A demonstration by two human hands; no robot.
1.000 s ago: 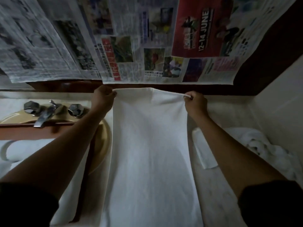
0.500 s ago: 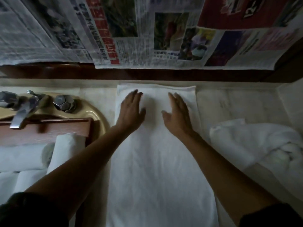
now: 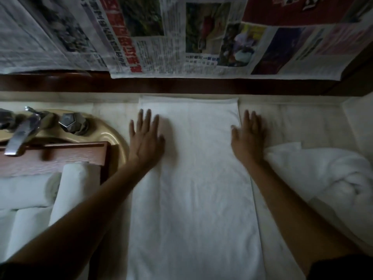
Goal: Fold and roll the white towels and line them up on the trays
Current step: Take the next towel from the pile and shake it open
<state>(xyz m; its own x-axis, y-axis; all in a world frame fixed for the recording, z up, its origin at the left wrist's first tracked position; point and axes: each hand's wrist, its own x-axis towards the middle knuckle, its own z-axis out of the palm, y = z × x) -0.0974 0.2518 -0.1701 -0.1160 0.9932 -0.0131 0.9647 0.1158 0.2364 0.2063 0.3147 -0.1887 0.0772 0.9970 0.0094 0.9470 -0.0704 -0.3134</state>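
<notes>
A: Towel [image 3: 193, 168]?
B: Spread flat on the tabletop [image 3: 292, 122] as a long strip, far end close to the back ledge.
A: Hands?
B: Left hand [image 3: 146, 138] pressed flat on towel's left edge, fingers [image 3: 148, 118] straight, slightly spread. Right hand [image 3: 247, 138] flat at towel's right edge, thumb on the cloth, fingers [image 3: 246, 118] straight and close together. Pinching nothing.
A: Left of towel?
B: Rolled towels [image 3: 70, 188] in a wooden tray [image 3: 60, 156], set over a basin [image 3: 109, 136]; tap [image 3: 18, 136] further left.
A: Right of towel?
B: Loose white heap [image 3: 333, 174], touching the right wrist.
A: Beyond towel?
B: Newspaper [image 3: 181, 37] hanging on the wall.
</notes>
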